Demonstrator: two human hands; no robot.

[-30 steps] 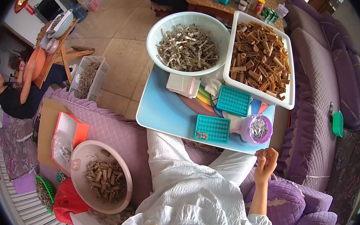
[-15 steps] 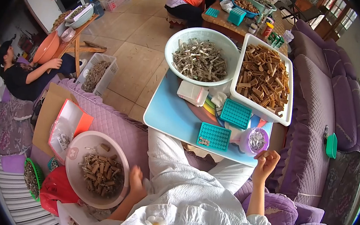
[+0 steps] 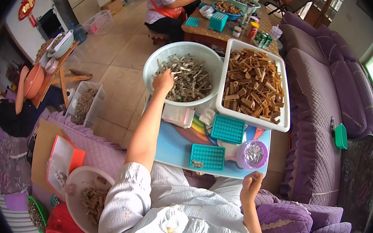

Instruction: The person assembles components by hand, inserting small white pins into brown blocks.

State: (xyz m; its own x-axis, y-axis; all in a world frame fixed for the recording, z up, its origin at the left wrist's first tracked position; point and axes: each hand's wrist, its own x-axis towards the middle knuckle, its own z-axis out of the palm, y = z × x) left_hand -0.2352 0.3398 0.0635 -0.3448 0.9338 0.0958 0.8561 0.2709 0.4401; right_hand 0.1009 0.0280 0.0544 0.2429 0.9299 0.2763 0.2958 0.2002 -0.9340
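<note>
**Left hand in the bowl of grey pieces, right hand waiting at the table edge**

The left hand (image 3: 163, 80) is reaching far forward, its arm stretched out over the small blue table (image 3: 172, 146), and its fingers are resting on the heap of small grey metal pieces (image 3: 189, 79) inside the round white bowl (image 3: 155, 65). The fingers are curled downward into the heap; whether they are pinching any piece cannot be told, as the back of the hand is covering them.

The right hand (image 3: 250, 187) is hanging close to the body at the near edge of the table, its fingers loosely curled together, and whether anything is lying between them cannot be told. Just ahead of those fingers a purple cup (image 3: 251, 154) holding more grey pieces is standing, and to the left of them a teal grid tray (image 3: 208, 157) is lying flat, with a second teal grid tray (image 3: 227, 129) beyond it.

To the right of the left fingers, touching the bowl, a white rectangular tub (image 3: 282, 120) is holding brown wooden blocks (image 3: 252, 84). Behind the left elbow, beside the person on the purple sofa (image 3: 317, 141), a second white bowl (image 3: 76, 182) of brown blocks is sitting. Farther off, another person in an orange apron (image 3: 167, 1) is working at a wooden table.
</note>
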